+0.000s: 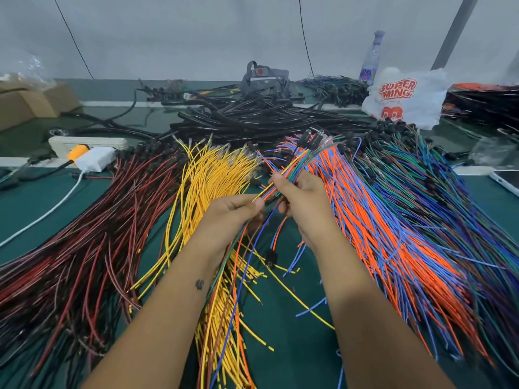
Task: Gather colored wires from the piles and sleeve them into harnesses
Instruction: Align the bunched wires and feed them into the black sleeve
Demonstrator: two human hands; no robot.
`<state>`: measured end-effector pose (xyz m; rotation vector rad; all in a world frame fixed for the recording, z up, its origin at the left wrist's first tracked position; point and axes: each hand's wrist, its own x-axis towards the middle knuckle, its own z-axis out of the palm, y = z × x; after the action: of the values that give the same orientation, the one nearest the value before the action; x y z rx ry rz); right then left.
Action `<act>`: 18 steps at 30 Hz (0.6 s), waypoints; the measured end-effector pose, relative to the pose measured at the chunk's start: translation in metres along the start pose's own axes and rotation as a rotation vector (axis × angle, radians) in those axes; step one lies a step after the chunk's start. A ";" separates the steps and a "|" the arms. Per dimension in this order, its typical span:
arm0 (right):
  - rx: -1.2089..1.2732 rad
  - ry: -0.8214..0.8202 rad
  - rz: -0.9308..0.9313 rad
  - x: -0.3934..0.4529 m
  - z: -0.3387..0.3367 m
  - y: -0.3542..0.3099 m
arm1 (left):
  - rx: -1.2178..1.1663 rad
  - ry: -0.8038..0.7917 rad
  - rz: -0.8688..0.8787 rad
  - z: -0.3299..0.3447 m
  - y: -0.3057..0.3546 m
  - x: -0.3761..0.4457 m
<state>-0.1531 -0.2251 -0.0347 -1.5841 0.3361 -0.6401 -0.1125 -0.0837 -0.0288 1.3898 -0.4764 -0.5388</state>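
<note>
Both hands hold one mixed bundle of coloured wires (297, 161) above the middle of the green table. My left hand (233, 214) pinches the bundle lower down, and its tails hang toward me. My right hand (297, 197) grips it just above, with the connector ends pointing away. On the table lie fanned piles: red-and-black wires (92, 240) at the left, yellow wires (207, 178) in the centre, orange-and-blue wires (393, 234) to the right, and blue, green and purple wires (449, 197) at the far right. A heap of black sleeving (252, 119) lies behind them.
A power strip with a white charger (90, 155) sits at the back left, and cardboard boxes (31, 102) behind it. At the back right stand a white plastic bag (404, 99) and a bottle (372, 57). A phone (505, 181) lies at the right edge.
</note>
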 end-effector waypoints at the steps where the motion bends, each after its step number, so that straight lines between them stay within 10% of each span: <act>1: 0.021 0.009 0.005 0.000 0.000 0.001 | -0.057 -0.007 -0.055 0.001 0.001 0.000; 12: 0.218 0.286 -0.071 0.008 -0.022 -0.007 | 0.070 -0.423 -0.265 -0.015 0.012 -0.003; 18: 0.319 0.536 -0.230 0.014 -0.026 -0.013 | 0.918 -0.365 -0.080 -0.040 0.060 0.000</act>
<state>-0.1587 -0.2528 -0.0189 -1.1359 0.4239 -1.2388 -0.0830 -0.0464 0.0257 2.1985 -1.0500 -0.6785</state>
